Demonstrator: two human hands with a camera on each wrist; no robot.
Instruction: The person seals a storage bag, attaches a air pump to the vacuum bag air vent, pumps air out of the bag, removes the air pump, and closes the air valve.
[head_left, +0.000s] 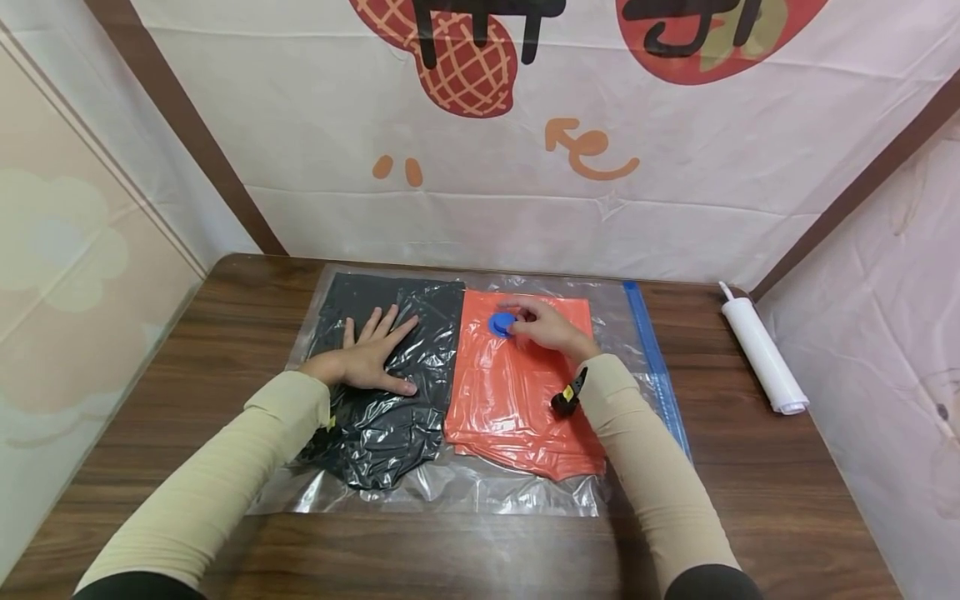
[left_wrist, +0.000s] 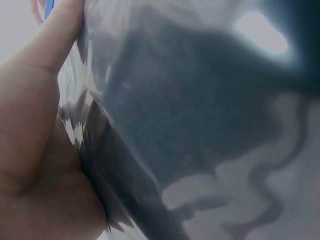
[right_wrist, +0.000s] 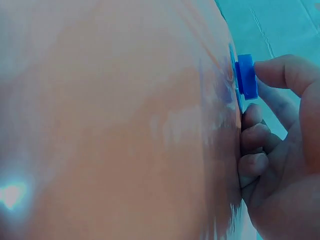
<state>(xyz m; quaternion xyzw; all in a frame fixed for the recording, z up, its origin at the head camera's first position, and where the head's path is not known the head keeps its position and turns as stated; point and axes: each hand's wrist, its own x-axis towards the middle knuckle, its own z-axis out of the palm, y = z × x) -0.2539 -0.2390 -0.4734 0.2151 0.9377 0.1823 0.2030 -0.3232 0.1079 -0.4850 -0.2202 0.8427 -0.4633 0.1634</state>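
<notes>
A clear vacuum storage bag [head_left: 517, 500] lies flat on the table. Inside it, a black folded item [head_left: 393, 446] is on the left and an orange-red one [head_left: 491, 400] on the right. My left hand [head_left: 367, 364] presses palm down on the black side, fingers spread and straight. Over the orange side, my right hand [head_left: 553, 327] pinches the blue valve cap [head_left: 502, 324] with thumb and index finger. In the right wrist view the thumb touches the cap [right_wrist: 247, 77], and the other fingers curl against the bag. The left wrist view shows the thumb side of the left hand [left_wrist: 35, 135] against the plastic.
A blue zip strip [head_left: 658, 371] closes off the bag's right side. Farther right, a white hand pump [head_left: 765, 357] with a thin nozzle lies at the edge of the brown wooden table [head_left: 750, 500]. A printed cloth [head_left: 480, 225] hangs behind the table.
</notes>
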